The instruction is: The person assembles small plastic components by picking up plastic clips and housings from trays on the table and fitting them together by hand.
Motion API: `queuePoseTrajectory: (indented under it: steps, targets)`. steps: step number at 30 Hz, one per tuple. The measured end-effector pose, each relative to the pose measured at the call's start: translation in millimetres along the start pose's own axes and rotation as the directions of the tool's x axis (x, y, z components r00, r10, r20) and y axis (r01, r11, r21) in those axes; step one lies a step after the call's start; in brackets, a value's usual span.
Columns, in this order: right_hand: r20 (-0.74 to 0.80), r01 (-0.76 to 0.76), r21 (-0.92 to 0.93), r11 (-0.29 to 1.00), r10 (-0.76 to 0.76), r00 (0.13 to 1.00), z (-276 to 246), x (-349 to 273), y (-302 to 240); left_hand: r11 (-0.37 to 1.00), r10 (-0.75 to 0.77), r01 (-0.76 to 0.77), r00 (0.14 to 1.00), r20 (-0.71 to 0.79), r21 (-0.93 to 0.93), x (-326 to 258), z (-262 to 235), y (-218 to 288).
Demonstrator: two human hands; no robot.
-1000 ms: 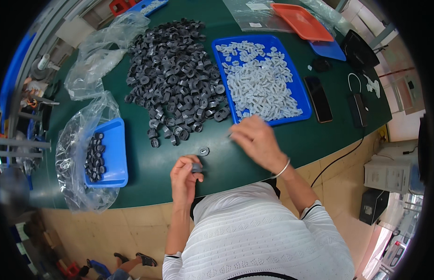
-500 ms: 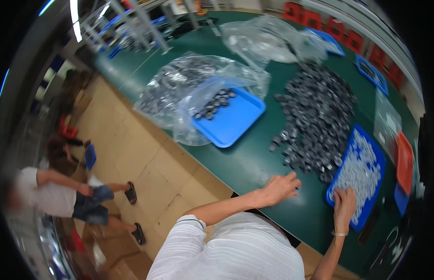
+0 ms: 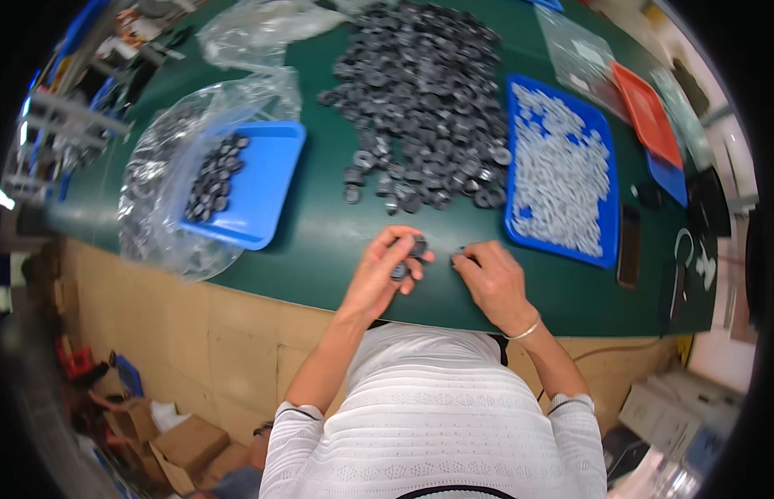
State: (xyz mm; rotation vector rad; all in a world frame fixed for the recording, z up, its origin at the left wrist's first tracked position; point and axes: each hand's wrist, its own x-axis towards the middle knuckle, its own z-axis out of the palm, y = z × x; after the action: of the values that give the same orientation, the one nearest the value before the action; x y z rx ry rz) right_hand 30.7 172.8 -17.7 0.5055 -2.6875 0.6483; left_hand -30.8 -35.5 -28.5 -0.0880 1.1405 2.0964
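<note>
Near the table's front edge, my left hand [image 3: 377, 273] has its fingers curled round black round caps; one cap [image 3: 418, 246] shows at the thumb and another [image 3: 399, 271] lower, at the fingers. Just to its right, my right hand [image 3: 495, 283] is closed in a pinch, with a small dark bit at the fingertips too small to name. The hands are apart. Beyond them a large heap of black round caps [image 3: 424, 100] spreads over the green table [image 3: 329, 241]. Many small whitish pieces [image 3: 562, 170] fill a blue tray [image 3: 613, 224] right of the heap.
On the left, a blue tray [image 3: 266, 179] with several black caps lies partly under a clear plastic bag [image 3: 146, 200]. Another clear bag [image 3: 262, 33] lies far left. At right are a red tray [image 3: 649, 112], a dark flat phone-like object [image 3: 629, 247] and a clear bag [image 3: 574, 54].
My right hand has left the tray of whitish pieces and come beside my left hand. The left hand has turned, showing the caps in it. The whole view has swung round to the right.
</note>
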Motion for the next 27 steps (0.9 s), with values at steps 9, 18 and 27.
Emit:
queuePoseTrajectory:
  steps: [9, 18, 27]
  targets:
    - [-0.061, -0.274, 0.202, 0.94, 0.292, 0.955, -11.4, -17.8, 12.1, 0.996, -0.006, 0.013, 0.997, -0.075, 0.09, 1.6, 15.1, -12.7]
    - [0.18, -0.491, 0.403, 0.773, 0.459, 0.87, -4.9, -8.6, 10.2, 0.99, 0.018, -0.001, 0.993, -0.121, 0.142, 7.2, 20.3, -11.6]
    - [0.199, -0.412, 0.858, 0.306, 0.541, 0.817, 5.7, -10.9, 8.1, 0.982, 0.04, -0.017, 0.992, -0.117, 0.186, 16.3, 24.9, -14.1]
